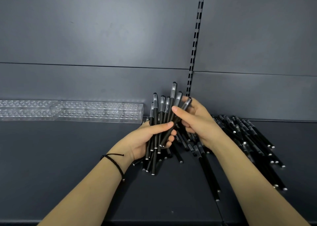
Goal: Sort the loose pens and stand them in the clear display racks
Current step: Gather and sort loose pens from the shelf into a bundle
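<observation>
My left hand [145, 140] grips a bundle of black pens [162, 112] with clear caps, held upright above the shelf, caps fanned out at the top. My right hand [197, 121] pinches the capped end of one pen [184, 105] at the right side of that bundle, thumb in front. A heap of loose black pens [248, 140] lies on the shelf under and to the right of my hands. Clear display racks [96, 111] with rows of holes stand along the back wall at the left, apart from both hands.
The dark shelf surface [68, 148] runs from the racks to the front edge. A slotted upright [195, 42] rises in the back panel just behind the bundle. A black cord bracelet [114, 162] sits on my left wrist.
</observation>
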`<control>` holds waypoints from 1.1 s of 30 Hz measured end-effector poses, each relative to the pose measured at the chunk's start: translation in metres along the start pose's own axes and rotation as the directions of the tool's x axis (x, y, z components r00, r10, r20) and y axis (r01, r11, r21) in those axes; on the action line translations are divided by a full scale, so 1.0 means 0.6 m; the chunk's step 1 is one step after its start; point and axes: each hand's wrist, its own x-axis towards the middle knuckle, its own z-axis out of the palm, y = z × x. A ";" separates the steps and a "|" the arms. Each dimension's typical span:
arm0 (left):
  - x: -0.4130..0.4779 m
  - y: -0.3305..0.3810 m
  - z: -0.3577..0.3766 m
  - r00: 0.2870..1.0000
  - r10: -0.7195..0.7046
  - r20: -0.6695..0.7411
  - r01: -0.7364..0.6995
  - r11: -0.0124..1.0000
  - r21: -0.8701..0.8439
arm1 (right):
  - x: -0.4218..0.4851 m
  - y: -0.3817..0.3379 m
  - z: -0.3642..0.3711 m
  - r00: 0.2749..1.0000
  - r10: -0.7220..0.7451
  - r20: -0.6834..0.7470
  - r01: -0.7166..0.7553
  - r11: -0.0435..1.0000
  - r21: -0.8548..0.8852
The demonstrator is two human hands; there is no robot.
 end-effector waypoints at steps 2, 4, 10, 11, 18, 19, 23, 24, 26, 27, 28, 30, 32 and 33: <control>-0.004 0.002 0.000 0.998 -0.053 0.039 0.053 0.998 0.018 | 0.001 0.003 -0.005 0.998 -0.060 -0.025 0.061 0.997 0.053; -0.008 0.002 0.003 0.992 -0.097 0.077 0.094 0.995 0.038 | 0.001 0.003 -0.008 0.991 -0.134 -0.028 0.135 0.990 0.044; -0.007 0.000 0.004 0.987 -0.135 0.090 0.134 0.991 0.008 | 0.008 0.009 0.003 0.970 -0.237 -0.059 0.231 0.969 -0.086; -0.007 0.000 0.003 0.986 -0.136 0.093 0.137 0.991 -0.001 | 0.012 0.014 0.004 0.969 -0.234 -0.077 0.228 0.970 -0.084; -0.007 0.000 0.000 0.982 -0.138 0.129 0.137 0.990 0.014 | 0.009 0.012 0.002 0.973 -0.228 -0.041 0.223 0.970 -0.099; -0.007 0.000 0.000 0.982 -0.137 0.127 0.136 0.991 0.017 | 0.007 0.011 0.002 0.970 -0.241 -0.044 0.234 0.965 -0.118; -0.009 0.000 0.000 0.985 -0.134 0.105 0.132 0.991 0.021 | 0.004 0.012 0.005 0.955 -0.289 -0.059 0.270 0.936 -0.226; -0.010 0.000 0.001 0.986 -0.133 0.097 0.131 0.991 0.018 | 0.004 0.012 0.006 0.953 -0.298 -0.055 0.279 0.933 -0.228; -0.010 0.000 0.001 0.988 -0.126 0.094 0.125 0.992 0.012 | 0.003 0.012 0.007 0.951 -0.307 -0.041 0.292 0.932 -0.214; -0.009 -0.001 0.001 0.988 -0.122 0.093 0.121 0.992 0.021 | 0.004 0.014 0.008 0.950 -0.309 -0.037 0.294 0.930 -0.220; -0.009 -0.002 0.000 0.989 -0.116 0.092 0.113 0.993 0.036 | 0.004 0.014 0.009 0.949 -0.312 -0.038 0.296 0.927 -0.231; -0.008 -0.003 -0.002 0.993 -0.083 0.082 0.079 0.996 0.050 | 0.001 0.013 0.012 0.950 -0.309 -0.045 0.293 0.930 -0.220; -0.005 -0.003 -0.004 0.999 -0.029 0.043 0.028 0.999 0.017 | 0.000 0.012 0.012 0.962 -0.264 -0.072 0.254 0.959 -0.127; -0.002 -0.003 -0.005 1.000 -0.007 0.019 0.007 1.000 -0.018 | 0.001 0.012 0.011 0.969 -0.226 -0.097 0.218 0.972 -0.083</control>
